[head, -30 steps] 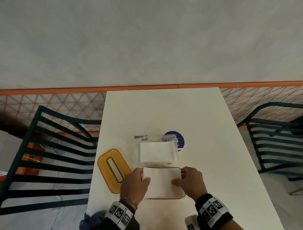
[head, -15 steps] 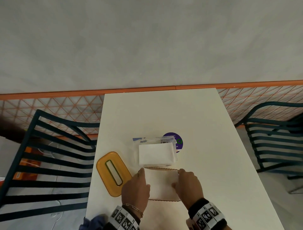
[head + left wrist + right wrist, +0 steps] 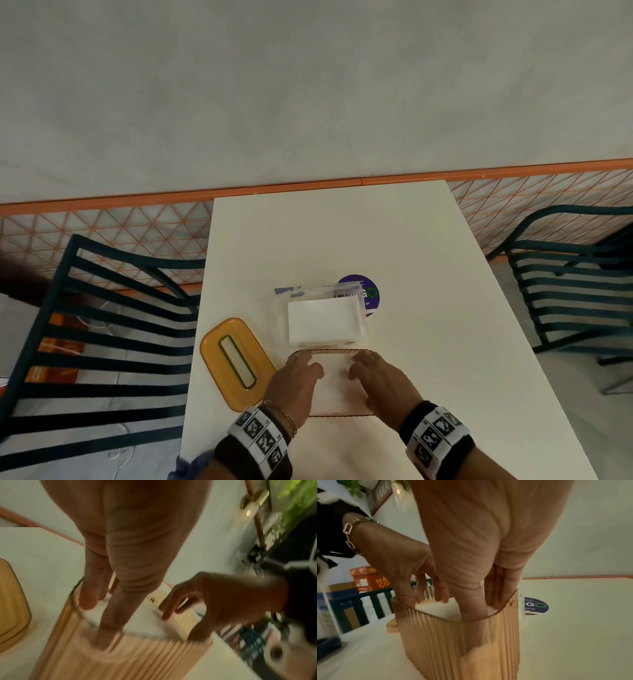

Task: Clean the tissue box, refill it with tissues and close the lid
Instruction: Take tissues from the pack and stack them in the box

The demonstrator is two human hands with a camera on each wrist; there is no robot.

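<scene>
Ribbed amber tissue box (image 3: pixel 330 383) sits at the table's (image 3: pixel 445 308) near edge; both hands, left hand (image 3: pixel 294 385) and right hand (image 3: pixel 382 383), press tissues (image 3: pixel 436 609) in with straight fingers. Refilling looks nearly finished; next, fetch the lid (image 3: pixel 236 363) just left.

The tissue box (image 3: pixel 453 639) is ribbed translucent amber plastic; its lid (image 3: pixel 236 363) glossy; the desk (image 3: pixel 342 240) smooth, matt.

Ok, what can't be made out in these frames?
- Head view: the left hand and right hand cover most of the tissue box opening.
- Left wrist view: motion blur smears the box wall.
- Head view: the bottom edge cuts off a blue cloth.
</scene>
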